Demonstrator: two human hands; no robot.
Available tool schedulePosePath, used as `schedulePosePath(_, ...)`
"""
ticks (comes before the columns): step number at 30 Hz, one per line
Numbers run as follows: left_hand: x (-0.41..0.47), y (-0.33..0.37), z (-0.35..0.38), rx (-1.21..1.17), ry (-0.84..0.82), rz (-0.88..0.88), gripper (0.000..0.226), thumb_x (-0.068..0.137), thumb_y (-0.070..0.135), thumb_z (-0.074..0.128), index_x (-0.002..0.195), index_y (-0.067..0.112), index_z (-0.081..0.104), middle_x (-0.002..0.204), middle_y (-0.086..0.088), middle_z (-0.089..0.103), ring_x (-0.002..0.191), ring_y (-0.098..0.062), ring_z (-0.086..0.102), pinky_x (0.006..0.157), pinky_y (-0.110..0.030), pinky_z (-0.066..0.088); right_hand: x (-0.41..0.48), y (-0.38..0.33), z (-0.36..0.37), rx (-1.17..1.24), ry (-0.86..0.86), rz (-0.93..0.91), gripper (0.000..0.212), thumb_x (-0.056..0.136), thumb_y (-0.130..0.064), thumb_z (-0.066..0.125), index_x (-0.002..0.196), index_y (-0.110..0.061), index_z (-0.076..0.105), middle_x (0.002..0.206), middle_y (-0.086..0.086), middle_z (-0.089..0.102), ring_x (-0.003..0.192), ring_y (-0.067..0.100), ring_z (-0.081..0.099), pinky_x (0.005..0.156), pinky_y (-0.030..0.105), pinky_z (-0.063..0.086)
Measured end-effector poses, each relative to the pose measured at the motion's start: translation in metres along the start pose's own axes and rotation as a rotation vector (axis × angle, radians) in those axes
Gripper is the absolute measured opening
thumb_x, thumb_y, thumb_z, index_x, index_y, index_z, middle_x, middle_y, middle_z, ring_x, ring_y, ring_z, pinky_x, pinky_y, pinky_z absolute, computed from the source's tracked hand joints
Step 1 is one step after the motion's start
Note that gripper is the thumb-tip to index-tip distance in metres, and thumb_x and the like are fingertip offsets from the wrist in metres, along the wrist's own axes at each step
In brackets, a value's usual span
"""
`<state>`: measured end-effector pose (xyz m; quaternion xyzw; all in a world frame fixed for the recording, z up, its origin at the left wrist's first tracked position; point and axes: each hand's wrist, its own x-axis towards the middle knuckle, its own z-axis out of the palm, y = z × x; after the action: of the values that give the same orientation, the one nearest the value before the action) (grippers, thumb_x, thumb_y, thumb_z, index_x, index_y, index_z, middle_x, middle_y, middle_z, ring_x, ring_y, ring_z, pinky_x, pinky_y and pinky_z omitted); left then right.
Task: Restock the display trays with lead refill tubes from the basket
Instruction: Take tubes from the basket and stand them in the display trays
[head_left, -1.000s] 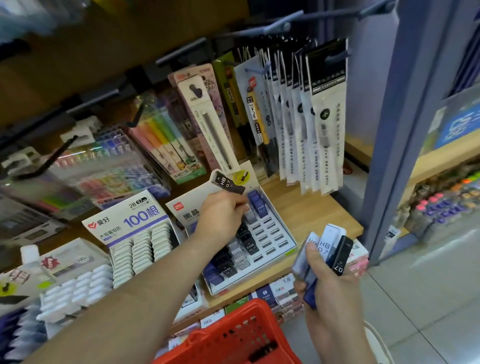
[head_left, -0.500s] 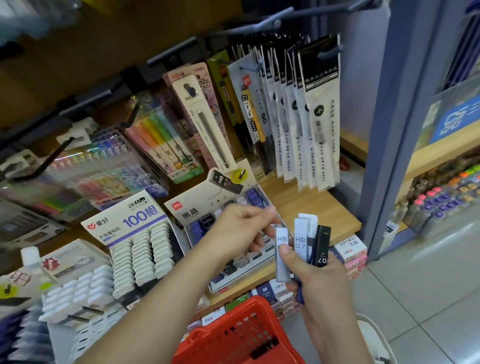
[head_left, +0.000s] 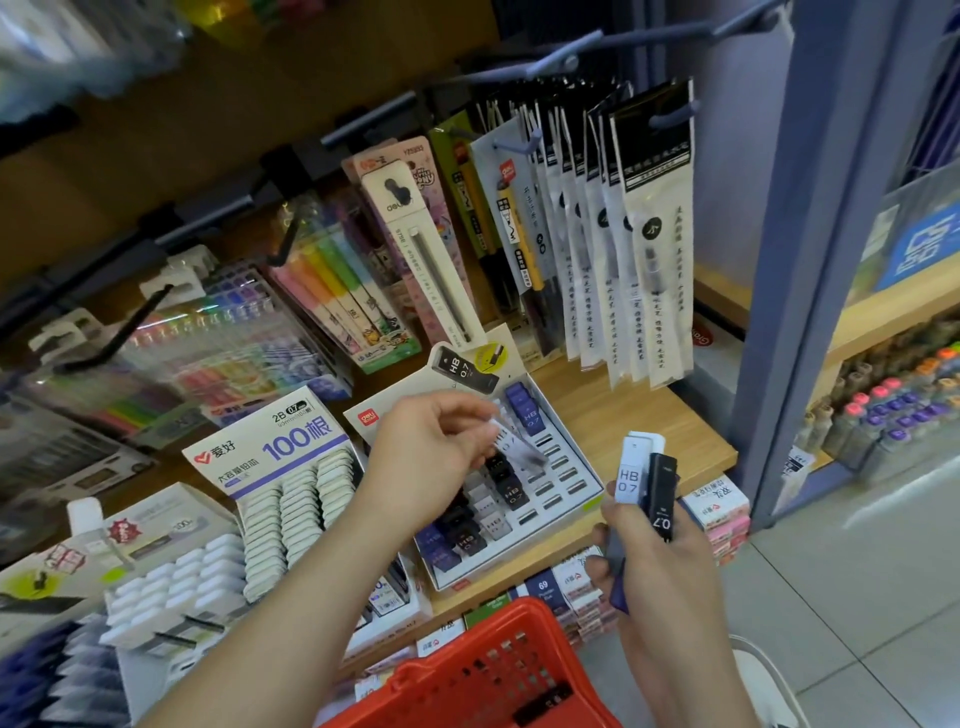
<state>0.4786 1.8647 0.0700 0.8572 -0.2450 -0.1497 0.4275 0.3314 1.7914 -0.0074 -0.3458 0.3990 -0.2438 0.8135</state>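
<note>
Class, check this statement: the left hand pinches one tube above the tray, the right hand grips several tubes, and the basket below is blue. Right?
Not quite: the head view shows the basket is red, not blue. The rest holds: the left hand pinches one tube above the tray, and the right hand grips several tubes.

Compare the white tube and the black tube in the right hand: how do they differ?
The white tube is pale with dark print; the black tube is dark with white print. The white tube's HB 0.7 reads upright; the black tube's 0.7 is upside down. The white tube's top reaches higher than the black tube's. Both stand side by side in the right hand.
</note>
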Motion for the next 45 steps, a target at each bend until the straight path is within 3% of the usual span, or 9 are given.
schedulePosePath(4,0.017,-0.005,0.009,0.256,0.105,0.109,0.014,0.085,0.017,0.071,0.097,0.023,0.074,0.089,0.012,0.071,0.082,-0.004,0.064,0.08,-0.02,0.05,0.001,0.004,-0.002,-0.029,-0.043,-0.044,0.007,0.091,-0.016,0.067,0.098,-0.018,0.067,0.067,0.006,0.069,0.054,0.015,0.055,0.046,0.025,0.043)
schedulePosePath(10,0.026,-0.014,0.022,0.472,0.063,0.179,0.02,0.088,0.017,0.066,0.107,0.018,0.073,0.107,0.002,0.07,0.097,-0.012,0.062,0.093,-0.025,0.047,0.002,0.008,-0.003,-0.053,-0.062,-0.069,0.011,0.087,-0.015,0.072,0.097,-0.015,0.068,0.062,0.005,0.065,0.056,0.018,0.056,0.047,0.028,0.044)
schedulePosePath(16,0.032,-0.021,0.027,0.601,0.005,0.239,0.022,0.091,0.018,0.063,0.111,0.018,0.072,0.111,-0.001,0.069,0.103,-0.017,0.061,0.091,-0.023,0.044,0.002,0.006,-0.002,-0.037,-0.061,-0.026,0.012,0.089,-0.019,0.07,0.099,-0.015,0.067,0.077,0.009,0.069,0.053,0.011,0.056,0.039,0.022,0.038)
schedulePosePath(21,0.04,-0.022,0.033,0.643,0.018,0.226,0.018,0.09,0.015,0.062,0.106,0.019,0.069,0.097,-0.002,0.071,0.092,-0.02,0.063,0.082,-0.029,0.049,0.005,0.005,-0.004,0.001,-0.047,0.052,0.011,0.095,-0.015,0.055,0.1,-0.015,0.065,0.059,0.01,0.055,0.045,0.014,0.038,0.038,0.024,0.029)
schedulePosePath(27,0.041,-0.024,0.038,0.803,0.05,0.291,0.015,0.091,0.02,0.059,0.093,0.019,0.075,0.097,0.0,0.063,0.098,-0.02,0.05,0.077,-0.024,0.035,0.003,0.004,-0.006,-0.036,-0.083,-0.023,0.012,0.087,-0.018,0.072,0.097,-0.014,0.066,0.064,0.01,0.062,0.05,0.012,0.052,0.042,0.024,0.036)
schedulePosePath(29,0.033,-0.016,0.037,0.694,0.035,0.227,0.021,0.094,0.025,0.056,0.091,0.017,0.074,0.091,0.0,0.065,0.088,-0.018,0.056,0.073,-0.028,0.041,0.003,0.004,-0.006,-0.035,-0.077,-0.051,0.017,0.083,-0.017,0.075,0.095,-0.011,0.064,0.064,0.006,0.063,0.053,0.012,0.056,0.042,0.024,0.036)
schedulePosePath(33,0.002,0.003,0.03,-0.177,-0.252,-0.141,0.03,0.098,0.032,0.05,0.094,0.013,0.073,0.082,-0.013,0.07,0.065,-0.014,0.057,0.056,-0.024,0.049,0.001,0.004,-0.005,-0.03,-0.071,-0.057,0.024,0.079,-0.017,0.079,0.094,-0.007,0.063,0.062,0.003,0.061,0.052,0.011,0.056,0.04,0.022,0.037)
schedulePosePath(40,-0.027,-0.003,0.017,-0.412,-0.211,-0.188,0.02,0.086,0.0,0.063,0.1,0.012,0.072,0.087,-0.01,0.072,0.072,-0.016,0.068,0.068,-0.021,0.056,-0.004,0.002,-0.002,0.056,-0.121,-0.034,0.036,0.071,-0.031,0.078,0.091,-0.006,0.06,0.057,0.0,0.042,0.047,0.01,0.034,0.04,0.021,0.03)
schedulePosePath(45,-0.029,-0.005,0.01,-0.41,-0.013,-0.185,0.019,0.083,-0.004,0.065,0.091,0.012,0.073,0.085,-0.009,0.074,0.079,-0.022,0.071,0.07,-0.026,0.057,-0.005,0.001,0.001,0.154,-0.03,0.066,0.021,0.093,-0.028,0.064,0.096,-0.008,0.063,0.065,0.004,0.058,0.046,0.011,0.037,0.036,0.021,0.028)
